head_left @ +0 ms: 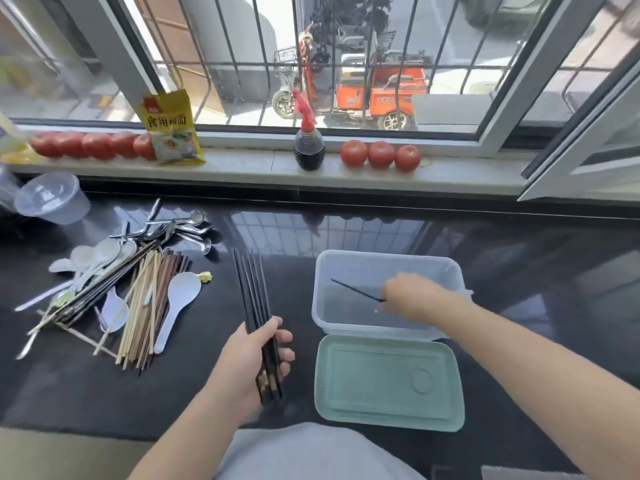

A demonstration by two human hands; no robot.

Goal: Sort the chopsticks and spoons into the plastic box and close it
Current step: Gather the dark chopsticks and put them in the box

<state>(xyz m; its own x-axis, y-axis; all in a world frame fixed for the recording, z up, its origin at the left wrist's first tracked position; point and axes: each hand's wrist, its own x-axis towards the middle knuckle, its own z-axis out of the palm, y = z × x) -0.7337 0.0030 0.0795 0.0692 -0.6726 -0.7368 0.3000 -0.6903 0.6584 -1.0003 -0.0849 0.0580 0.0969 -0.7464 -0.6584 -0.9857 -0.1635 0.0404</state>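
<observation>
A clear plastic box point(388, 263) stands open on the dark counter at centre right. Its pale green lid point(388, 381) lies flat just in front of it. My right hand point(410, 294) is inside the box, shut on a single black chopstick point(353, 289) whose tip points to the back left. My left hand point(258, 356) grips a bundle of black chopsticks point(251, 289) to the left of the box, tips pointing away from me. Further left lies a mixed pile of wooden and dark chopsticks point(138, 306), white plastic spoons point(176, 303) and metal spoons point(183, 226).
A clear round tub point(52, 197) sits at the counter's back left. On the window sill stand rows of tomatoes point(381, 154), a yellow packet point(171, 128) and a dark spray bottle point(308, 143). An opened window frame point(585, 161) juts in at the right.
</observation>
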